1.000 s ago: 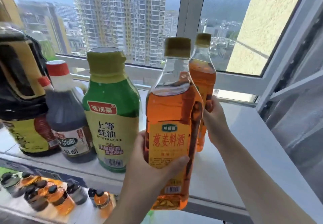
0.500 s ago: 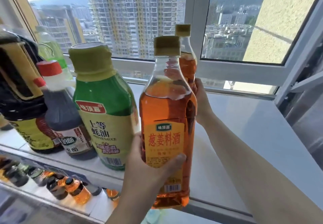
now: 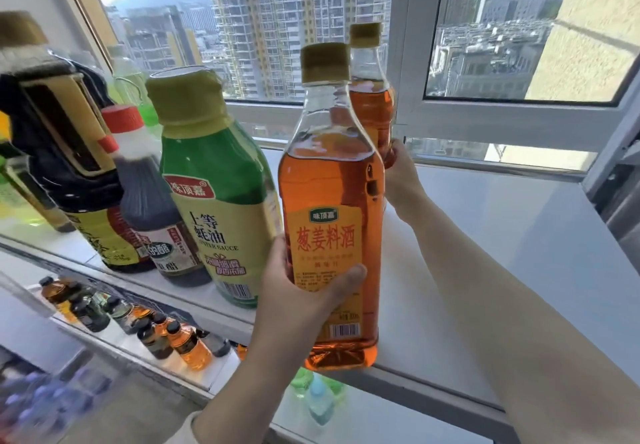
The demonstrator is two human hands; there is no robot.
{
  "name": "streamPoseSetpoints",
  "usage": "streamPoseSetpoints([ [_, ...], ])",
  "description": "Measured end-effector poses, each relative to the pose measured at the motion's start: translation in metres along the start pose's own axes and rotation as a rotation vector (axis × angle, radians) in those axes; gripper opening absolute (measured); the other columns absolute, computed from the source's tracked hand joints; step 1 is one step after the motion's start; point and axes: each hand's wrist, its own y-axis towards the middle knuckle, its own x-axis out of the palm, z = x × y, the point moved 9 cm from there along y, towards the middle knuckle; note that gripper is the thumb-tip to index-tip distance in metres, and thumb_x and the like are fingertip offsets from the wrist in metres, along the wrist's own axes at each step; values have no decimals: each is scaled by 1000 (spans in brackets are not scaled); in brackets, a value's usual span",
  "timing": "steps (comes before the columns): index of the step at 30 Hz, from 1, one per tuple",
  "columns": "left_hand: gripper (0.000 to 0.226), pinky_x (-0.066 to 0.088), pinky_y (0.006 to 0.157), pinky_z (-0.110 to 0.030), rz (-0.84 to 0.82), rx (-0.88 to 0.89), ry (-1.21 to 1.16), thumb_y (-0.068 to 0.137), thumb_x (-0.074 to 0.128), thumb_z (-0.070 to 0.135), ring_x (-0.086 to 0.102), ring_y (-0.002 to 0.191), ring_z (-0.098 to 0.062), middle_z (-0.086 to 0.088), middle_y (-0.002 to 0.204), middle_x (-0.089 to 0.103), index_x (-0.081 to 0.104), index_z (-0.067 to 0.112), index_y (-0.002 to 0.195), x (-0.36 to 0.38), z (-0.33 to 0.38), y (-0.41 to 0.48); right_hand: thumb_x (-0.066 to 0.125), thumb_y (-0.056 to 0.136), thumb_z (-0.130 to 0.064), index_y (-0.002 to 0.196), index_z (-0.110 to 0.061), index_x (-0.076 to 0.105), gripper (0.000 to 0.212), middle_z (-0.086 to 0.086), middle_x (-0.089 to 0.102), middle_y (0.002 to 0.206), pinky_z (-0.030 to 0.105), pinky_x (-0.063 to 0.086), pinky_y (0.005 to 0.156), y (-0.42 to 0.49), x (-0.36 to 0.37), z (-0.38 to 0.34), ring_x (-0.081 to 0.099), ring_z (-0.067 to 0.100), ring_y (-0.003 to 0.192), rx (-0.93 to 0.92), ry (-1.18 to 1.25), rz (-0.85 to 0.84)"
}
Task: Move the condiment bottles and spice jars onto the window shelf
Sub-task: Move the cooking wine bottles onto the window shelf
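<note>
At the shelf (image 3: 519, 236), left hand (image 3: 301, 301) grips front bottle (image 3: 329, 184), right hand (image 3: 403, 180) rear bottle (image 3: 372, 108).

Two amber bottles (image 3: 332, 201) (image 3: 372, 108) — one oyster-sauce bottle (image 3: 214, 180), one vinegar bottle (image 3: 152, 208).

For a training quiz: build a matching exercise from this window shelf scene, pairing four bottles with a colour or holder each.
1. oyster sauce bottle
2. vinegar bottle
3. nearer cooking wine bottle
4. farther cooking wine bottle

A. held by right hand
B. red cap
C. green body
D. held by left hand

Pairs: 1-C, 2-B, 3-D, 4-A
</note>
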Motion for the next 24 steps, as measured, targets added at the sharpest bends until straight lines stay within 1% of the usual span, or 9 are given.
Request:
streamPoseSetpoints([
  [5,69,49,53,-9,-3,8,22,35,69,54,66,76,5,21,81,70,53,32,98,1,2,-1,75,75,-15,112,-12,46,47,-8,59,91,19,48,70,-5,2,9,59,4,82,35,-35,-28],
  [9,66,50,55,-10,-4,15,33,38,70,52,66,76,4,20,81,70,53,30,98,3,2,-1,72,79,-23,128,-8,43,59,-8,59,102,24,49,80,-13,4,0,57,0,89,43,-77,-47],
  [10,66,50,54,-10,-3,16,30,37,70,52,66,76,4,19,80,70,53,31,98,2,2,-1,70,78,-34,134,-10,38,69,-5,56,115,28,47,90,-16,2,-2,54,4,101,56,-102,-36],
  [12,66,49,53,-9,-11,15,23,36,69,53,66,74,6,19,79,69,52,31,96,3,2,-1,59,65,-70,144,-16,25,101,3,35,145,36,31,108,-28,-10,-16,35,15,131,49,-182,44],
  [14,66,49,52,-9,-23,14,12,35,69,52,65,72,6,17,78,68,52,31,95,5,2,-1,44,47,-91,143,-18,28,122,3,32,147,33,28,108,-47,-22,-44,31,13,133,-38,-107,134],
  [17,66,50,53,-11,-56,26,4,37,70,49,66,72,5,13,83,68,52,29,96,10,3,0,41,50,-91,123,-23,50,100,-6,57,123,20,46,93,-77,-30,-91,55,3,113,-195,96,82],
  [20,63,51,56,-12,-113,49,8,40,72,45,66,74,4,12,89,67,49,30,97,19,7,3,51,47,-88,116,-31,55,90,-7,62,120,16,51,82,-111,-13,-124,61,3,107,-197,72,-140],
  [22,59,51,57,-12,-142,78,11,42,74,41,65,73,7,13,88,65,48,31,95,22,10,5,70,48,-74,120,-35,52,84,-7,63,120,22,54,83,-126,-2,-130,62,5,107,-164,-15,-219],
  [24,59,52,61,-13,-180,117,30,44,76,39,65,76,7,13,89,65,47,32,95,26,13,7,84,53,-48,113,-37,53,69,-8,66,109,33,57,82,-131,-4,-134,66,9,99,-160,-44,-175],
])
